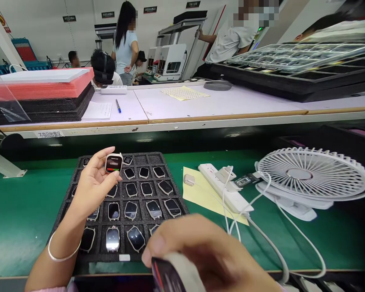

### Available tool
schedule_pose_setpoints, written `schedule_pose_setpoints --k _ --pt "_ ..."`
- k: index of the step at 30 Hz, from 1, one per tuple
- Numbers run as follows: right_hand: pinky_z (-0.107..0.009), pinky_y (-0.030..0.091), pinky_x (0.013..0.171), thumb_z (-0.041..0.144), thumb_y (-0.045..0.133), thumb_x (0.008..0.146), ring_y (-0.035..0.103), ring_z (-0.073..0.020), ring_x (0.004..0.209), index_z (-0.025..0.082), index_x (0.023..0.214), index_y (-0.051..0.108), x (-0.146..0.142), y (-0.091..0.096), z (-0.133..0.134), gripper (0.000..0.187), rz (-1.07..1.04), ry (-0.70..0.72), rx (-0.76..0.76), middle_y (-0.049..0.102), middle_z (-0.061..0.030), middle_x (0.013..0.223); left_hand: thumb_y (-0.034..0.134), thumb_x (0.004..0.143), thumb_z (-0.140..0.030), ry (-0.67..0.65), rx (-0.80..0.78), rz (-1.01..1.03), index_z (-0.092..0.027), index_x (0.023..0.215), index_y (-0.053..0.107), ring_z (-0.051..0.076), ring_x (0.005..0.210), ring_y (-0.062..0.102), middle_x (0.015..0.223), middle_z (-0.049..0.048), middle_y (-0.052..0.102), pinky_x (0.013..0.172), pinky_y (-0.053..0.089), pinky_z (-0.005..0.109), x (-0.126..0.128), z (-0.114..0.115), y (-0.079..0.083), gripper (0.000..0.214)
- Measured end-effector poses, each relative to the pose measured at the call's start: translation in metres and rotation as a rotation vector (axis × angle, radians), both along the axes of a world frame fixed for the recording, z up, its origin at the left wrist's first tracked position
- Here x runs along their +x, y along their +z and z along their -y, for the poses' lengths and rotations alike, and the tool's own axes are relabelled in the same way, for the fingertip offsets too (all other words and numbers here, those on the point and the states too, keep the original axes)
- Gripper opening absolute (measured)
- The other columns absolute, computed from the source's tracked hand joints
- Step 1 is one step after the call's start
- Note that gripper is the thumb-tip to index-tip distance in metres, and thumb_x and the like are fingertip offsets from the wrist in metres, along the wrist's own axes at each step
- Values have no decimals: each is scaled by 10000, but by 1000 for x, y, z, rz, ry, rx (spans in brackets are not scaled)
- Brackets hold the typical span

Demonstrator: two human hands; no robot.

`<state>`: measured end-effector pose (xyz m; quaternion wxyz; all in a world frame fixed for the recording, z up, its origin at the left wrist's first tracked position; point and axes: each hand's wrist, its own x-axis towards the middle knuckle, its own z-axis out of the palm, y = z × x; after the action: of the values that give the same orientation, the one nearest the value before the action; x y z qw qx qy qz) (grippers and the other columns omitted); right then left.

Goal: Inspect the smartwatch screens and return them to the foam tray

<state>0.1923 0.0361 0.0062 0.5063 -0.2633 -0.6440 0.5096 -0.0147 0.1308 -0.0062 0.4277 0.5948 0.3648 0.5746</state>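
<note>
My left hand [95, 180] pinches a smartwatch case [113, 163] without a strap, above the back left of a black foam tray [124, 262]. Its screen is lit, with a red and a green block along the bottom. Close to the camera, my right hand [207, 247] is closed on a second smartwatch [178, 273] with a pale rim and a dark, partly lit screen. This one is blurred and cut off by the lower frame edge. Several strapless watches with dark screens, such as a watch [135, 238] at the front, lie in the tray's compartments.
Right of the tray are a yellow sheet [197, 194] with a small charger, a white power strip [225, 188] with cables, and a white fan [310, 174]. A shelf [134, 105] crosses behind, holding foam stacks [39, 93] and trays [292, 77]. People are beyond it.
</note>
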Motion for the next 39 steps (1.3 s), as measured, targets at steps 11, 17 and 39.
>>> schedule_pose_setpoints --k 11,17,39 --pt "-201 612 743 246 873 735 751 -134 783 188 1112 681 -26 -11 -110 427 -614 169 -536 769 -45 920 709 823 -204 8 -3 -11 -223 1299 547 97 733 659 1110 55 662 708 600 249 -1 -2 1 503" --pt "-191 615 733 197 833 778 740 -129 757 155 1047 701 -23 -17 -118 303 -653 171 -611 767 -68 907 713 829 -221 4 1 -15 -219 1315 541 97 728 649 1115 60 659 721 604 261 -2 -1 2 516" --pt "-192 570 616 293 820 803 668 -99 645 179 975 694 -24 -19 -124 242 -664 179 -715 755 -60 904 704 831 -190 -15 -3 5 -223 1316 542 89 729 653 1094 46 652 710 602 240 -1 -2 -1 513"
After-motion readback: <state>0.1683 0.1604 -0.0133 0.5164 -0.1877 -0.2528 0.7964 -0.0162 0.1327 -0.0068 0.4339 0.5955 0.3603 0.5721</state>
